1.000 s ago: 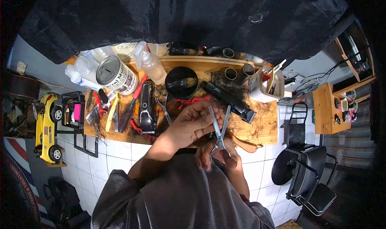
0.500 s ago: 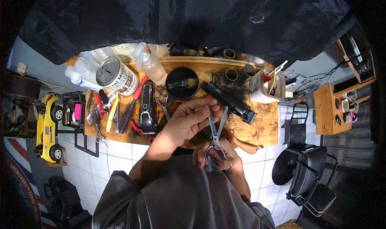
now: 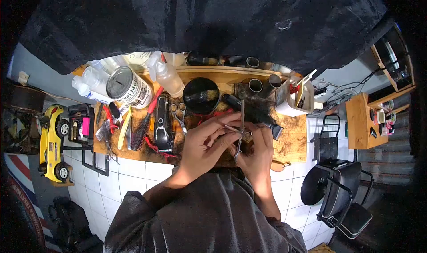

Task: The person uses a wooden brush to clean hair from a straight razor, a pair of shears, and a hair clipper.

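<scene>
Over the front of the wooden counter, a pair of thinning scissors (image 3: 243, 113) is spread wide, one blade pointing up and the other toward my left fingers. My left hand (image 3: 205, 148) is closed, pinching near that second blade's tip. My right hand (image 3: 259, 151) is wrapped around the handle end, and its fingers hide much of the finger rings. Just beyond both hands lies a black hair clipper (image 3: 255, 112), partly covered by them. A dark round bowl (image 3: 195, 106) holding a brush sits beyond my left hand, and a second pair of scissors (image 3: 179, 114) lies beside it.
Another clipper (image 3: 163, 128), a round brush (image 3: 141, 130) and a yellow-handled razor (image 3: 124, 128) lie on the hair-strewn counter (image 3: 293, 139). Behind stand a tin (image 3: 126, 86), a spray bottle (image 3: 168, 77) and a white container (image 3: 291, 102). A black chair (image 3: 340, 186) stands right.
The scissors have turned and opened wider. My right hand has moved up toward the counter, close to my left hand, which has shifted slightly down and now pinches near one blade.
</scene>
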Demonstrator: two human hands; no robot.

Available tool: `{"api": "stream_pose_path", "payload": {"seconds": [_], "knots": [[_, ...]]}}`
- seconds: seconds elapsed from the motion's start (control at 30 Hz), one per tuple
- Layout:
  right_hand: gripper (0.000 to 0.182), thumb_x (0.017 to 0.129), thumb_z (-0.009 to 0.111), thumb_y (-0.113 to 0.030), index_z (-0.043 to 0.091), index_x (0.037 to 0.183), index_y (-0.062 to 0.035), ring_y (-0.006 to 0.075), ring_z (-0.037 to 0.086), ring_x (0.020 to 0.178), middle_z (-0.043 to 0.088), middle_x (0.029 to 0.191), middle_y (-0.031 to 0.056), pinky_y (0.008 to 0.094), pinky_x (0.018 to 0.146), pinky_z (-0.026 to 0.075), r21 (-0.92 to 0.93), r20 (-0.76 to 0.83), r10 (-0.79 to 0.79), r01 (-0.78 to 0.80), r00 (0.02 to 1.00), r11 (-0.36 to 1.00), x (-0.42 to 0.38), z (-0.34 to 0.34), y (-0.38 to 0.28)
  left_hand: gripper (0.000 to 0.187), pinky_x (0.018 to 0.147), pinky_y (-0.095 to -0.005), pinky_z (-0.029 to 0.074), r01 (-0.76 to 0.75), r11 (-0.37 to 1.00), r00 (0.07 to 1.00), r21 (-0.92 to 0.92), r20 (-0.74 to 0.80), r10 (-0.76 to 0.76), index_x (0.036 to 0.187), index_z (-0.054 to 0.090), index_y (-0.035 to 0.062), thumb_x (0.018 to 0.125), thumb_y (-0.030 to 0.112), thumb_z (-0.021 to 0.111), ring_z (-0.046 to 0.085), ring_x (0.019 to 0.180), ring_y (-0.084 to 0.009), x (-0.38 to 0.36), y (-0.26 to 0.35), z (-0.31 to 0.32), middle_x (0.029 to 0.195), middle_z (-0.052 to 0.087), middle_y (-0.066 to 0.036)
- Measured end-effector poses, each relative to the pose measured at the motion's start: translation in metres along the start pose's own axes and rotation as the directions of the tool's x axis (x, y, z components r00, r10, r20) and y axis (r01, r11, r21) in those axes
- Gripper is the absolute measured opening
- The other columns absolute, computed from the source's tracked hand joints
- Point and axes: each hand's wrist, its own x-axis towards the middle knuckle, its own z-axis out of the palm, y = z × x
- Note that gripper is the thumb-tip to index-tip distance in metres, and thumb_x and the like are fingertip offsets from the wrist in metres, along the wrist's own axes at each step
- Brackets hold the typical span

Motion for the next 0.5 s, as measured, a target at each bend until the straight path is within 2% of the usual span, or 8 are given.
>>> {"api": "stream_pose_path", "payload": {"seconds": [0.07,0.1,0.17,0.3,0.37,0.5], "knots": [[0.053,0.063,0.08,-0.014,0.058,0.11,-0.0017,0.0364,0.051,0.097,0.055,0.099,0.0159,0.0424,0.083,0.043,-0.026,-0.017,0.013,-0.013,1.0,1.0,0.001,0.002,0.001,0.027,0.078,-0.0236,0.052,-0.108,0.977,0.991,0.182,-0.056,0.12,0.115,0.058,-0.0079,0.088,-0.004,0.058,0.062,0.093,-0.0134,0.001,-0.005,-0.002,0.107,0.064,-0.014],[0.052,0.064,0.08,-0.015,0.059,0.109,-0.0022,0.0356,0.051,0.097,0.056,0.098,0.0155,0.0418,0.082,0.043,-0.037,-0.023,0.014,-0.015,1.0,0.999,0.001,0.002,0.001,0.027,0.078,-0.0236,0.052,-0.107,0.978,0.991,0.182,-0.057,0.119,0.115,0.058,-0.0079,0.088,-0.004,0.058,0.062,0.093,-0.0134,0.002,-0.006,-0.004,0.107,0.064,-0.014],[0.05,0.064,0.08,-0.015,0.06,0.108,-0.0027,0.0348,0.052,0.096,0.056,0.098,0.0151,0.0411,0.081,0.043,-0.046,-0.029,0.015,-0.016,0.999,0.999,0.002,0.002,0.001,0.023,0.078,-0.0243,0.054,-0.226,0.918,0.972,0.325,0.018,0.233,0.111,0.06,-0.008,0.088,-0.004,0.058,0.062,0.094,-0.0144,0.004,-0.007,-0.009,0.107,0.064,-0.014],[0.048,0.064,0.081,-0.016,0.062,0.106,-0.0033,0.0341,0.053,0.095,0.057,0.096,0.0145,0.0402,0.081,0.044,-0.046,-0.036,0.028,-0.03,0.999,0.999,0.002,0.003,0.002,0.022,0.077,-0.0256,0.056,-0.159,0.947,0.987,0.278,0.013,0.162,0.109,0.06,-0.0082,0.088,-0.004,0.058,0.063,0.095,-0.0159,0.003,-0.001,-0.008,0.106,0.064,-0.015],[0.048,0.064,0.082,-0.016,0.062,0.106,-0.0032,0.0338,0.054,0.094,0.058,0.095,0.0143,0.04,0.081,0.044,-0.047,-0.04,0.02,-0.022,0.999,0.999,0.002,0.004,0.003,0.018,0.076,-0.0264,0.056,-0.159,0.979,0.983,0.131,-0.068,0.168,0.106,0.06,-0.0075,0.088,-0.003,0.058,0.063,0.096,-0.0168,0.004,-0.003,-0.006,0.105,0.064,-0.015],[0.05,0.062,0.083,-0.015,0.062,0.106,-0.0023,0.0337,0.054,0.094,0.058,0.095,0.0144,0.0398,0.08,0.045,-0.055,-0.044,0.023,-0.026,0.999,0.998,0.002,0.004,0.005,0.016,0.076,-0.026,0.057,-0.109,0.984,0.983,0.141,-0.129,0.128,0.104,0.06,-0.0068,0.088,-0.003,0.058,0.064,0.092,-0.0168,0.004,0.003,-0.003,0.103,0.064,-0.015]]}}
